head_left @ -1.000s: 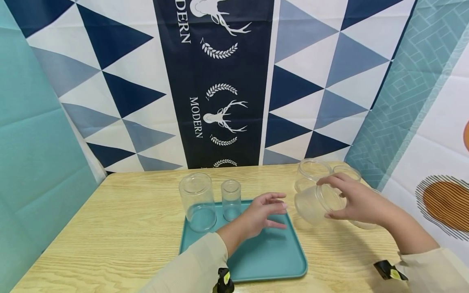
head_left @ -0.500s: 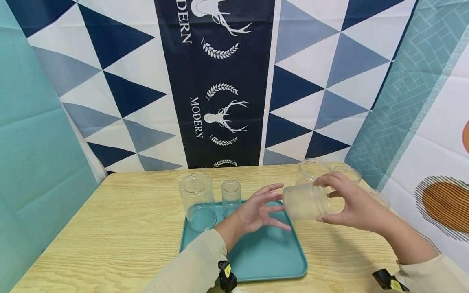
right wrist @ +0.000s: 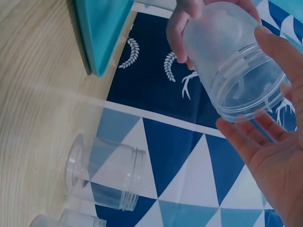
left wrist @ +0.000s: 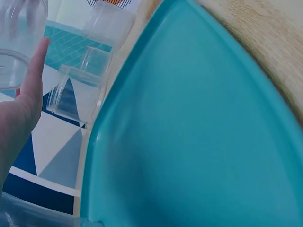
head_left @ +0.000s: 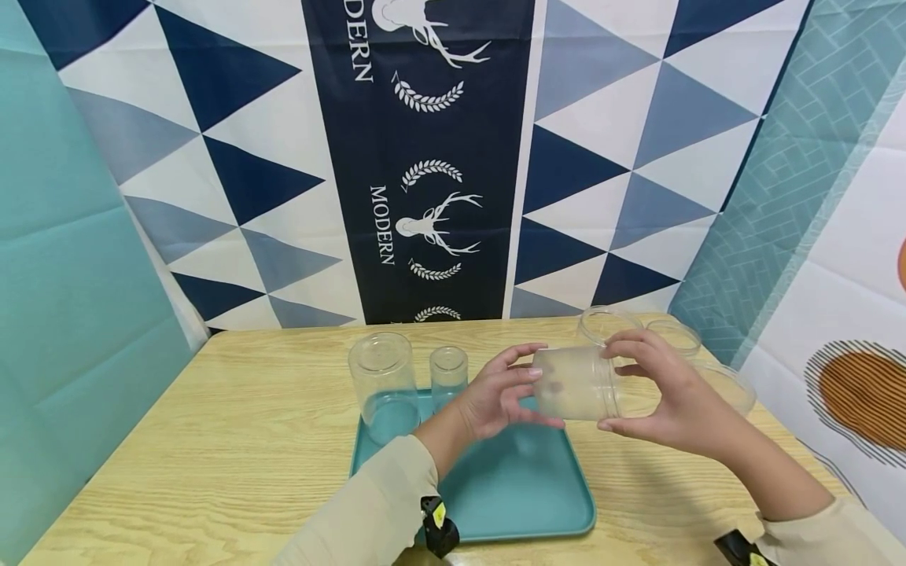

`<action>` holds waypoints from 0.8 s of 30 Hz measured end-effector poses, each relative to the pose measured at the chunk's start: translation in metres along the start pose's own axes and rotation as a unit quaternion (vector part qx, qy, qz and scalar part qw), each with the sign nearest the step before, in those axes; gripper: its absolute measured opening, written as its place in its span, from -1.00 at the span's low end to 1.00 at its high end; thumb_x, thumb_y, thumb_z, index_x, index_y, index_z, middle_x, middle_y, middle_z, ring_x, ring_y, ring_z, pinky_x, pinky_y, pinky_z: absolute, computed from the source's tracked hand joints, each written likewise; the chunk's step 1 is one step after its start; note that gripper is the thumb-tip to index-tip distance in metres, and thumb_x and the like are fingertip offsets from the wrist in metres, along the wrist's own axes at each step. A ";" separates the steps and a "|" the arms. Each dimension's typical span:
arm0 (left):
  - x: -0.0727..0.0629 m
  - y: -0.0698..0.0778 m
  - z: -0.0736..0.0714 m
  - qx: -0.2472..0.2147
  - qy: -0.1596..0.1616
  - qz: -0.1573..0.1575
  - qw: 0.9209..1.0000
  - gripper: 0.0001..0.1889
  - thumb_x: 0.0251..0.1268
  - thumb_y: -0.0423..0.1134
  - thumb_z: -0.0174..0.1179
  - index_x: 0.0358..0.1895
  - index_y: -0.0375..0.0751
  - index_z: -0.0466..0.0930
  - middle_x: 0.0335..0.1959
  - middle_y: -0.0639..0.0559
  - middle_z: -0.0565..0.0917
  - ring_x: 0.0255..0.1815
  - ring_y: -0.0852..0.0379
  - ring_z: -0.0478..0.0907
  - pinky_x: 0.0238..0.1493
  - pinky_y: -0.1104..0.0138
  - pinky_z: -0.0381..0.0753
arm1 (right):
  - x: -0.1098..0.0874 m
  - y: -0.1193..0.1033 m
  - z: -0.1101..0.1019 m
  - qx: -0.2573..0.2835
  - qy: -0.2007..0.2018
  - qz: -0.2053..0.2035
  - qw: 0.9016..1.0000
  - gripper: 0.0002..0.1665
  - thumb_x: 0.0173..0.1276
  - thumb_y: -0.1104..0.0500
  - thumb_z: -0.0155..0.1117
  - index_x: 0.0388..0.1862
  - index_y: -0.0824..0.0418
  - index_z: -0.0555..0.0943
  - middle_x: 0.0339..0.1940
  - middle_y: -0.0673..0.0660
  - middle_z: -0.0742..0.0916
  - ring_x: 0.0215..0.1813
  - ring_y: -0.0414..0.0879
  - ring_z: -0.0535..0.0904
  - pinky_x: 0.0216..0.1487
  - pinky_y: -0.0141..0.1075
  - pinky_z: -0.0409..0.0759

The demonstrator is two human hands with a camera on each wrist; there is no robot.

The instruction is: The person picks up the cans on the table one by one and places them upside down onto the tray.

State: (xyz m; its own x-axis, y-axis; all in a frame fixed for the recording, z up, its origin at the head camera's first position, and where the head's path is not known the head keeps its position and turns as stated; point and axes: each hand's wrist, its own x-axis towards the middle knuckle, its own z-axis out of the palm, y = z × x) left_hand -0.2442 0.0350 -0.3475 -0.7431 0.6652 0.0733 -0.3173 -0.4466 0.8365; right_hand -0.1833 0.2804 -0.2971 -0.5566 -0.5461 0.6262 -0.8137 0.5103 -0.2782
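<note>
A clear plastic jar [head_left: 572, 384] lies sideways in the air between my hands, its ridged mouth toward the right. My right hand [head_left: 665, 393] grips it around the mouth, thumb below and fingers above. The fingers of my left hand [head_left: 495, 393] curve about its closed end; in the right wrist view they wrap the jar's base [right wrist: 220, 28]. Below and left, the teal tray [head_left: 510, 495] bears a large clear jar [head_left: 382, 377] and a small clear jar [head_left: 448, 369], both with closed ends up.
Several clear jars stand behind my right hand, among them a wide-mouthed jar [head_left: 609, 321] and a jar partly hidden by the wrist [head_left: 729, 385]. All rest on the wooden table [head_left: 177, 440]. A patterned cloth [head_left: 439, 157] hangs along the back edge.
My right hand has brought the jar leftward and levelled it from a tilt. My left hand has come to the jar's closed end, where its fingers now hold it.
</note>
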 end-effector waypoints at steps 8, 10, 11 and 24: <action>-0.003 0.005 -0.003 0.008 0.014 0.009 1.000 -0.54 0.22 -0.37 0.14 0.21 -0.07 0.43 0.11 -0.07 0.51 0.05 -0.02 0.55 -0.19 -0.23 0.59 | -0.003 0.001 0.001 0.070 -0.007 0.037 0.997 0.11 -0.33 0.44 0.69 0.30 0.37 0.37 0.29 0.18 0.39 0.32 -0.19 0.31 0.10 -0.42 0.54; -0.005 0.007 -0.005 0.009 0.014 0.011 1.000 -0.56 0.21 -0.38 0.13 0.19 -0.05 0.44 0.09 -0.05 0.51 0.04 -0.02 0.55 -0.18 -0.24 0.59 | -0.005 0.002 0.001 0.095 -0.005 0.045 0.994 0.10 -0.28 0.50 0.64 0.33 0.38 0.33 0.32 0.12 0.38 0.33 -0.19 0.32 0.11 -0.42 0.54; -0.006 0.007 -0.005 0.010 0.014 0.013 1.000 -0.56 0.21 -0.39 0.12 0.17 -0.04 0.45 0.08 -0.04 0.51 0.04 -0.02 0.55 -0.18 -0.25 0.58 | -0.005 0.002 0.001 0.104 -0.003 0.045 0.994 0.08 -0.24 0.53 0.61 0.35 0.38 0.32 0.32 0.10 0.39 0.33 -0.18 0.33 0.11 -0.42 0.54; -0.017 0.011 -0.010 0.040 -0.012 0.020 0.999 -0.53 0.19 -0.37 0.06 0.22 -0.10 0.40 0.08 -0.02 0.50 0.08 -0.04 0.55 -0.21 -0.19 0.63 | -0.015 0.007 0.006 0.166 0.034 0.133 0.977 -0.50 0.37 0.55 0.07 0.28 0.42 0.35 0.17 -0.02 0.51 0.08 -0.25 0.58 -0.03 -0.44 0.60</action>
State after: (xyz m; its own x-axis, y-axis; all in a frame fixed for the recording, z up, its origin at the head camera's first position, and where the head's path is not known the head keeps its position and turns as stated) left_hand -0.2407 0.0127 -0.3450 -0.7393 0.6627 0.1192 -0.2391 -0.4238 0.8736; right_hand -0.1815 0.2879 -0.3126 -0.7517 -0.3725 0.5442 -0.6585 0.3788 -0.6503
